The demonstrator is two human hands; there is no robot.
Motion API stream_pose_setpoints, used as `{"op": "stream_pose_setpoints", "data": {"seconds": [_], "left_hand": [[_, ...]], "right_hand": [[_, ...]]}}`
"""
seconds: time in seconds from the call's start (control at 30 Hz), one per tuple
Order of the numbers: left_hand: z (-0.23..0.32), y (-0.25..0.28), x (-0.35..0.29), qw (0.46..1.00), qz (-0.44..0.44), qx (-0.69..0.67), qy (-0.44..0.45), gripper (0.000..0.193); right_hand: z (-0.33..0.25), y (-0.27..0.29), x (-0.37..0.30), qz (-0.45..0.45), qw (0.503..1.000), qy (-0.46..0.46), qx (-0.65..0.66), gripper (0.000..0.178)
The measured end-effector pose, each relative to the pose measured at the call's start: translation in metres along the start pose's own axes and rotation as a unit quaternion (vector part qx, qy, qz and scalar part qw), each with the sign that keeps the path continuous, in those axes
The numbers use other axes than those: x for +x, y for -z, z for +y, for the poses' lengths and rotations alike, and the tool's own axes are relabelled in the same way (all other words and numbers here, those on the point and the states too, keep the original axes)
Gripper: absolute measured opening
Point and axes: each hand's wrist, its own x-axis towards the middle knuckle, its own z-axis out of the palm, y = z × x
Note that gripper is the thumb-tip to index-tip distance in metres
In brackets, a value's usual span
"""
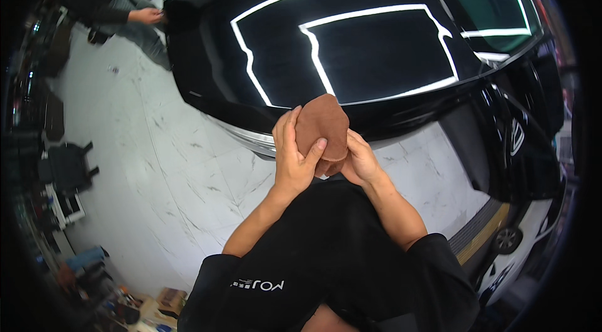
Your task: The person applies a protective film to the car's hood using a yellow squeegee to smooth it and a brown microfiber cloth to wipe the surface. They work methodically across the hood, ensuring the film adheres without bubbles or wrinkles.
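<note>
A folded brown cloth (323, 124) with a stitched edge is held up in front of my chest. My left hand (293, 155) grips its left side, thumb pressed on the front face and fingers along the left edge. From the other side my right hand (362, 158) holds the cloth, its fingers partly hidden behind it. A small whitish bit shows at the lower fold, too small to name. Just beyond the cloth is the glossy black car hood (276, 37), with bright light strips reflected in it.
Another person (103, 9) stands at the far left, a hand by the car's front. An open black car door (501, 137) is at the right. A black chair (70, 168) stands on the left over the pale marbled floor (157, 163). A white car (514, 250) is lower right.
</note>
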Motion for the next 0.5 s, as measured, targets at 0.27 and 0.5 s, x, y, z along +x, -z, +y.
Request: {"op": "stream_pose_setpoints", "data": {"seconds": [0.27, 0.5], "left_hand": [[0.021, -0.056, -0.064, 0.976, -0.162, -0.134, 0.049, 0.078], [-0.026, -0.106, -0.124, 0.965, -0.147, -0.116, 0.182, 0.056]], "right_hand": [[0.005, 0.041, -0.086, 0.141, 0.987, 0.063, 0.048, 0.038], [-0.022, 0.134, -0.176, 0.190, 0.968, 0.122, 0.108, 0.041]]}}
